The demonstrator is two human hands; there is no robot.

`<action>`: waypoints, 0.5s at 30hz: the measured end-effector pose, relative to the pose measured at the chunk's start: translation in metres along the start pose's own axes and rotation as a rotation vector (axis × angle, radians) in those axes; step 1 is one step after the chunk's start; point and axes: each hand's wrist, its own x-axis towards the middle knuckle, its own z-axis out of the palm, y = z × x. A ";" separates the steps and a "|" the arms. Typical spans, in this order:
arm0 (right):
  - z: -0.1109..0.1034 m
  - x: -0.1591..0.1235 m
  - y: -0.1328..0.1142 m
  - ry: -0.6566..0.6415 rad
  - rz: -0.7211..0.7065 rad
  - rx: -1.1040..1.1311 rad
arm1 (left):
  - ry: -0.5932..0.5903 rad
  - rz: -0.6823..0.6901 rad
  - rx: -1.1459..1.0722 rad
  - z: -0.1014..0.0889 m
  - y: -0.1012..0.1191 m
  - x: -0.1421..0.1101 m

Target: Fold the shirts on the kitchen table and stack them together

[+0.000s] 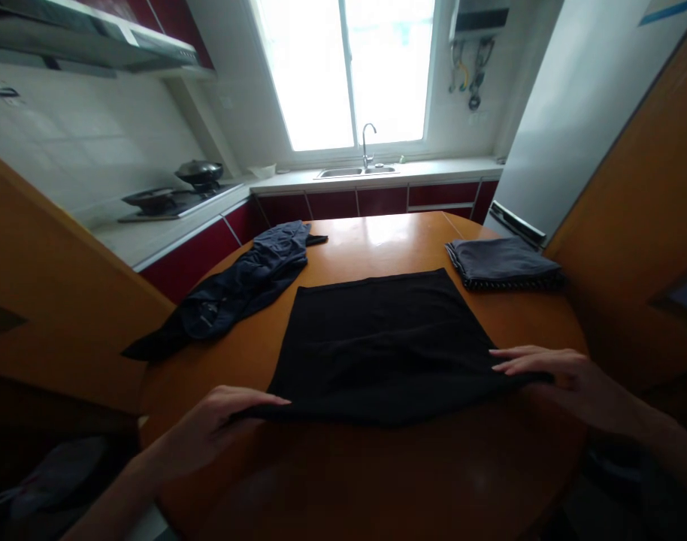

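Note:
A black garment (377, 338), its exact kind not clear, lies spread on the wooden table (371, 481). Its far edge rests flat, while the near edge is lifted a little and sags in the middle. My left hand (225, 421) pinches the near left corner, thumb below and fingers on top. At the near right corner, my right hand (569, 379) grips the cloth the same way, with two fingers stretched over its upper side. The fabric between both hands has soft creases running across it.
A crumpled dark blue garment (247, 278) lies along the table's left side. Folded grey and black cloths (501, 263) are stacked at the right. Beyond the table are a sink counter (298, 179), a stove with pans (200, 173) and a fridge (563, 98).

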 end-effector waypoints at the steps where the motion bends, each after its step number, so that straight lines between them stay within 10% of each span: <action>1: -0.006 -0.002 -0.006 0.003 0.028 0.055 | 0.024 -0.009 -0.029 -0.005 0.002 -0.003; 9: -0.033 0.037 -0.040 0.313 0.418 0.232 | 0.417 -0.438 -0.482 -0.039 0.004 0.020; 15: -0.025 0.079 -0.034 0.411 0.440 0.406 | 0.527 -0.531 -0.734 -0.039 -0.004 0.054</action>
